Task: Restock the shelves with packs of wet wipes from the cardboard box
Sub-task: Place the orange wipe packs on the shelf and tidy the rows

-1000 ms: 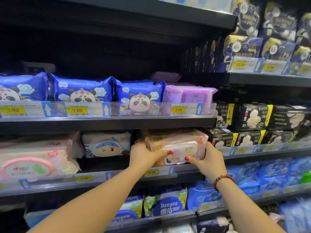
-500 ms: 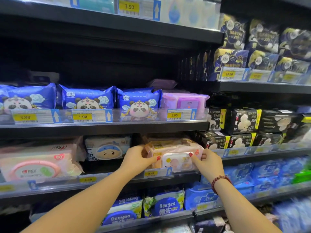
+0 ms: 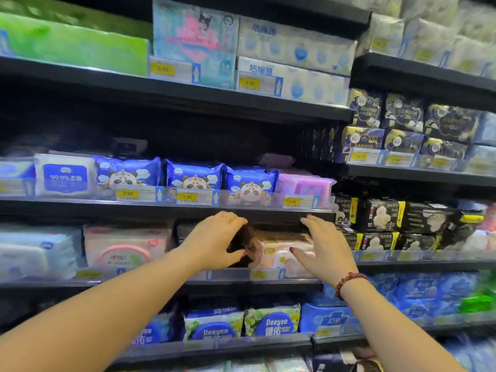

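The soft pink plastic pack of wet wipes (image 3: 273, 247) lies flat on the black metal shelf (image 3: 268, 287), behind its clear price rail and under a row of blue panda-print packs (image 3: 194, 178). The person's right hand (image 3: 324, 251) lays spread, nearly straight fingers against the pack's right front. The left hand (image 3: 214, 240) is cupped at the pack's left end, thumb below; whether it pinches the wrapper I cannot tell. I'd judge the pack light, squashy and slick-skinned, best taken by both short ends, not by the lid flap.
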